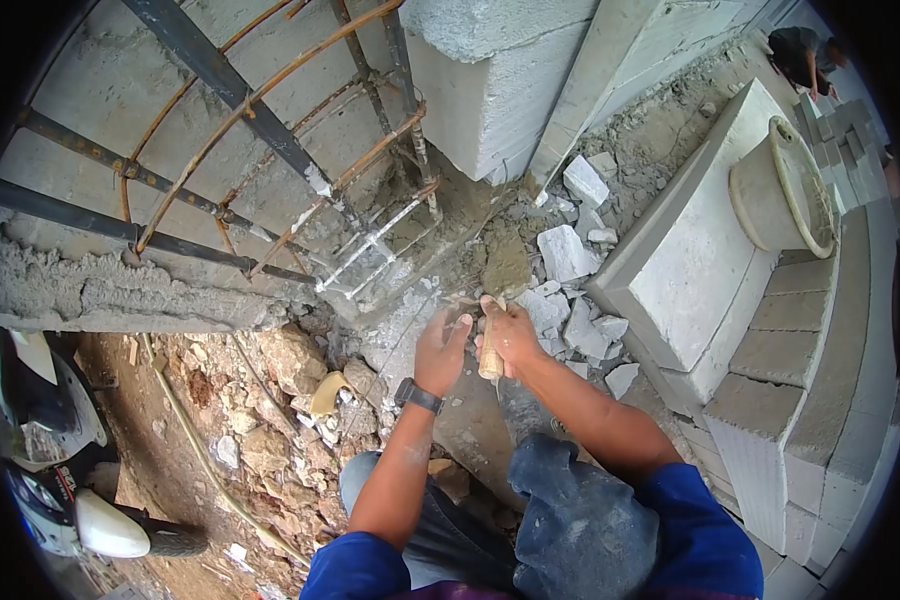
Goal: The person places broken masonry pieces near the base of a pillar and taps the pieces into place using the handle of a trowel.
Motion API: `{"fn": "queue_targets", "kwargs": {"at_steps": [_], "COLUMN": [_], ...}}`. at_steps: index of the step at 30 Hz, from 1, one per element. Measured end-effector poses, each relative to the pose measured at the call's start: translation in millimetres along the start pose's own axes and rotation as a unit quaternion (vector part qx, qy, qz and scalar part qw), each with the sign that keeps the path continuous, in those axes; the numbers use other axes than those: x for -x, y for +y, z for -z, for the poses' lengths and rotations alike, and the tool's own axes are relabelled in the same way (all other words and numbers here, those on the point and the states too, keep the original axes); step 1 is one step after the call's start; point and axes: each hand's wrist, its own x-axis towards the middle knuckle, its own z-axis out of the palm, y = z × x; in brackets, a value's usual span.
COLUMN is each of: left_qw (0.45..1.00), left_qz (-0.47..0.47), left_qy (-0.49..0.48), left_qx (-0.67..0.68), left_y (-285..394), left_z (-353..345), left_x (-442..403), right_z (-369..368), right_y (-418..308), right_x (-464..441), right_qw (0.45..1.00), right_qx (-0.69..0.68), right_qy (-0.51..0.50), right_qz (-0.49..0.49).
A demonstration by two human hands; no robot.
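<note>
My right hand [510, 335] is closed round the pale wooden handle [490, 358] of a tool that looks like a trowel. A mortar-coloured patch lies just beyond the fingers; I cannot tell whether it is the blade or mortar on the ground. Close beside it, my left hand [442, 350], with a dark watch [419, 396] on the wrist, has its fingers curled and its thumb up. What those fingers hold, if anything, is hidden. Both hands are over the dusty concrete base, near broken white block pieces [567, 252].
A rebar cage [260, 120] rises at upper left, ahead of a block wall [490, 110]. On the right, a mortar bucket [782, 190] stands on stacked blocks [685, 240]. Rubble [280, 440] and a parked motorbike [80, 500] lie left. Another person [805, 58] bends at upper right.
</note>
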Motion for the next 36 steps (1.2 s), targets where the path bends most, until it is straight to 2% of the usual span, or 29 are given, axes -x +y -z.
{"fn": "queue_targets", "kwargs": {"at_steps": [2, 5, 6, 13, 16, 23, 24, 27, 28, 33, 36], "left_qw": [1.0, 0.992, 0.998, 0.987, 0.994, 0.994, 0.994, 0.994, 0.994, 0.991, 0.988], "left_qz": [0.003, 0.075, 0.027, 0.086, 0.073, 0.083, 0.083, 0.096, 0.103, 0.128, 0.144], "left_qy": [0.001, -0.011, -0.001, 0.008, -0.001, -0.009, -0.006, 0.001, 0.001, -0.009, 0.02], "left_qx": [-0.005, 0.1, 0.053, 0.132, 0.083, 0.076, 0.074, 0.047, 0.038, 0.044, 0.052], "left_y": [3, -9, -13, -24, -32, -36, -46, -92, -102, -114, -118], "left_z": [3, 5, 5, 9, 14, 24, 28, 50, 56, 88, 101], "left_x": [0, -2, -4, 1, 3, 16, 21, 36, 42, 70, 77], "right_z": [-12, -20, -20, 12, 11, 34, 44, 67, 72, 81, 56], "right_y": [1, 3, 3, 9, 11, 31, 34, 47, 54, 69, 74], "right_x": [-11, -17, -17, -18, -12, 2, 12, 45, 58, 127, 135], "right_qw": [1.0, 0.996, 0.994, 0.973, 0.97, 0.966, 0.958, 0.958, 0.963, 0.954, 0.932], "right_qx": [-0.023, -0.088, -0.102, -0.196, -0.203, -0.191, -0.222, -0.219, -0.205, -0.143, -0.153], "right_qy": [-0.008, -0.018, -0.023, -0.124, -0.134, -0.164, -0.18, -0.168, -0.137, 0.012, 0.035], "right_qz": [0.008, -0.007, -0.009, -0.024, -0.005, 0.053, 0.032, 0.08, 0.112, 0.264, 0.326]}}
